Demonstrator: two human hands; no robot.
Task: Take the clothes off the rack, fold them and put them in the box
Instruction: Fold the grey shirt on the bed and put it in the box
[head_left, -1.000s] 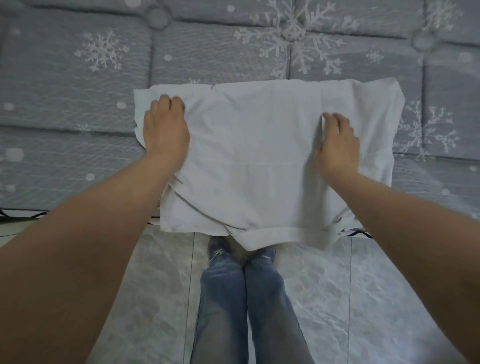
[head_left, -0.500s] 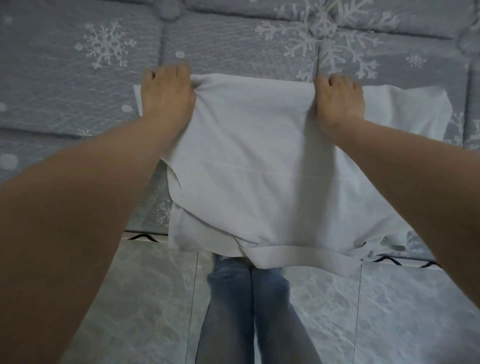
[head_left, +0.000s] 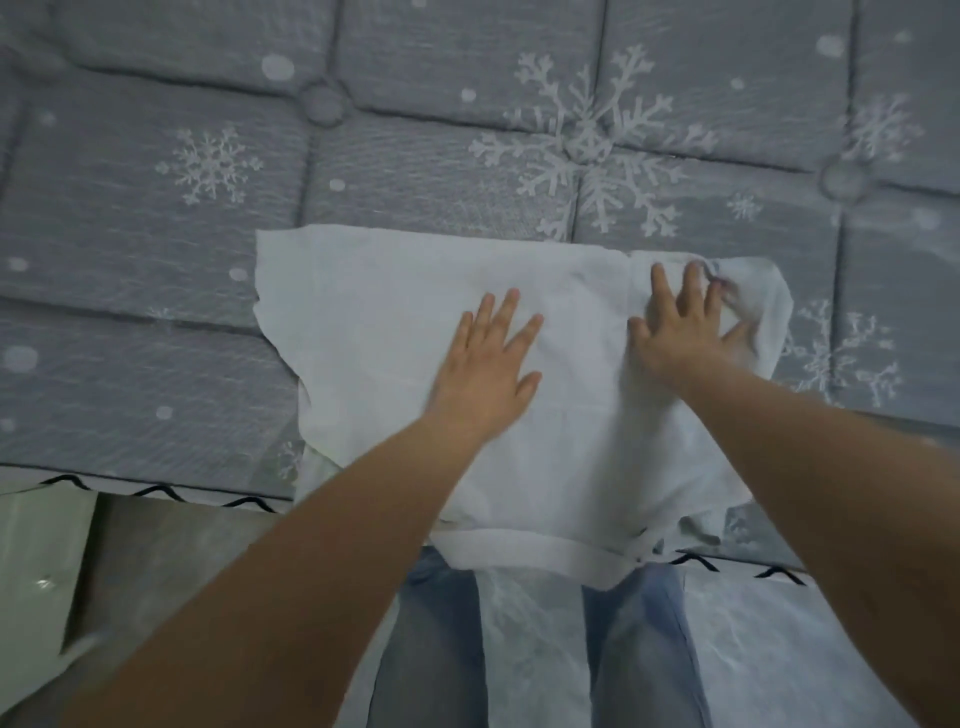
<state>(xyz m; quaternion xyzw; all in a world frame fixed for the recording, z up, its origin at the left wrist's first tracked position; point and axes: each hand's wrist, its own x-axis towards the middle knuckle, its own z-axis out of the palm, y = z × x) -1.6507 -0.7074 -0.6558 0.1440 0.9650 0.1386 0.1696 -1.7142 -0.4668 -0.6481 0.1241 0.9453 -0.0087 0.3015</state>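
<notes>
on the snowflake-print mattress (head_left: 156, 322), at its near edge, lies the half-folded white garment (head_left: 374, 312). left hand (head_left: 485, 371) and right hand (head_left: 685, 332) press it, fingers spread flat, gripping nothing. its overhanging hem could likely drag it floorward if released.

We see open mattress (head_left: 130, 322) to the left, beyond and right of the white garment (head_left: 374, 332), with nothing standing on it. Both hands, left (head_left: 488, 369) and right (head_left: 685, 327), lie flat on the garment, covering its middle and right part.
</notes>
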